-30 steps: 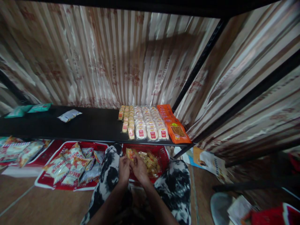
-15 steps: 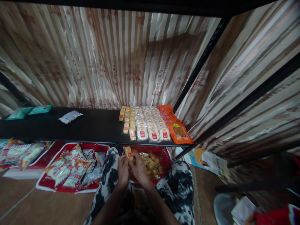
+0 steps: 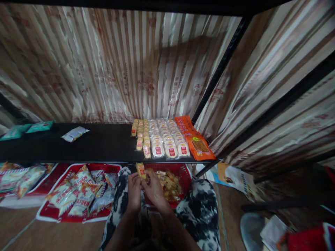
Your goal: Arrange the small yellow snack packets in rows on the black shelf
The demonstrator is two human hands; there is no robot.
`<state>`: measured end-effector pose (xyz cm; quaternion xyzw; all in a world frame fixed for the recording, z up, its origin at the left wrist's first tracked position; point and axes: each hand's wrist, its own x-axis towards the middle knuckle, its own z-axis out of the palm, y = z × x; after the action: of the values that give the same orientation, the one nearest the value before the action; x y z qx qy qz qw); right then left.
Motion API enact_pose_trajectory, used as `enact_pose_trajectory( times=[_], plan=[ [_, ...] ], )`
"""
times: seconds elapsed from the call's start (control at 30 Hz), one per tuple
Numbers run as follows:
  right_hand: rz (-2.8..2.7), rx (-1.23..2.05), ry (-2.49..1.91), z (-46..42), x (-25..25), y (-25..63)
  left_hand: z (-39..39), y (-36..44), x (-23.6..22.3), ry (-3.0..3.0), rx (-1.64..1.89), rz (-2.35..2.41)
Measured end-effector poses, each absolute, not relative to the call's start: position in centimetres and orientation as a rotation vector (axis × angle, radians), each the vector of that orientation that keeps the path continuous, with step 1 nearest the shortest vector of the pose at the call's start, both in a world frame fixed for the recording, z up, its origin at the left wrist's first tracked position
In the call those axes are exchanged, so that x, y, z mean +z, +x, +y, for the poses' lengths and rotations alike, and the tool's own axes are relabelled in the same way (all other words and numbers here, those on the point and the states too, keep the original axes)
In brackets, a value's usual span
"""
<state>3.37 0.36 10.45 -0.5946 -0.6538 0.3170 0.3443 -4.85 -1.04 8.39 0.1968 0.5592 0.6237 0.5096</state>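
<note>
Between my fingers, just below the shelf's front edge, is a small yellow wrapped biscuit pack (image 3: 141, 169) with a red label. My left hand (image 3: 134, 190) is closed on its lower left side. My right hand (image 3: 154, 185) grips it from the right, with the thumbs close together. Beneath my hands is a red basket (image 3: 186, 177) holding loose yellow biscuit packs (image 3: 169, 184). On the black shelf (image 3: 110, 141) above, similar yellow packs (image 3: 142, 137) lie in rows beside round white wrapped crackers (image 3: 170, 139).
An orange snack bag (image 3: 195, 139) lies at the shelf's right end. A white packet (image 3: 75, 134) and teal packets (image 3: 40, 127) are on its left. Another red basket (image 3: 49, 215) holds several snack bags. Black posts (image 3: 222, 66) and a striped curtain (image 3: 104, 62) surround the shelf.
Both hands keep hold of the biscuit pack, shifted slightly left in view. The camera view has turned slightly, and the shelf's left side sits lower.
</note>
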Motion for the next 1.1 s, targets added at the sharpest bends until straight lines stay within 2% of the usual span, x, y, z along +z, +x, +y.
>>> enact_pose_trajectory(
  times=[1.1],
  plan=[
    [-1.699, 0.814, -1.481, 3.3, 10.7, 1.0, 1.1, -8.4, 10.3, 0.418, 1.425, 1.346]
  ],
)
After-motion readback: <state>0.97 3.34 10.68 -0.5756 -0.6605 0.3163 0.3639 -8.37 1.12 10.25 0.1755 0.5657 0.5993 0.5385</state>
